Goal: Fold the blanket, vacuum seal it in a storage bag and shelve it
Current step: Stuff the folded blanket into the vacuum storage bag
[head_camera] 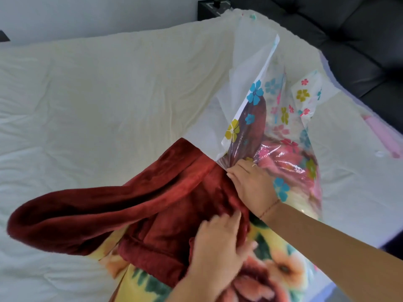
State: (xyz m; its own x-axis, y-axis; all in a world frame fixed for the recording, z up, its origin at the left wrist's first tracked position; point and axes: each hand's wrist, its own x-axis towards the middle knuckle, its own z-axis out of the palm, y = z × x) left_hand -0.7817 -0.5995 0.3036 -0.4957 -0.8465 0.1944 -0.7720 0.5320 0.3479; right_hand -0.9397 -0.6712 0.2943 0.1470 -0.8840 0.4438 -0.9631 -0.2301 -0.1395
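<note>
A thick blanket, dark red on one side and floral yellow on the other, lies bunched on the bed, part of it inside a clear storage bag printed with coloured flowers. The bag's mouth is gathered around the blanket near the middle. My right hand grips the edge of the bag's mouth where it meets the blanket. My left hand lies on the red folds below with fingers spread, blurred by motion. The far end of the bag stands up off the bed.
A cream sheet covers the bed. A dark padded headboard or sofa runs along the right. A black box stands at the top by the wall. A pink item lies at the bed's right edge.
</note>
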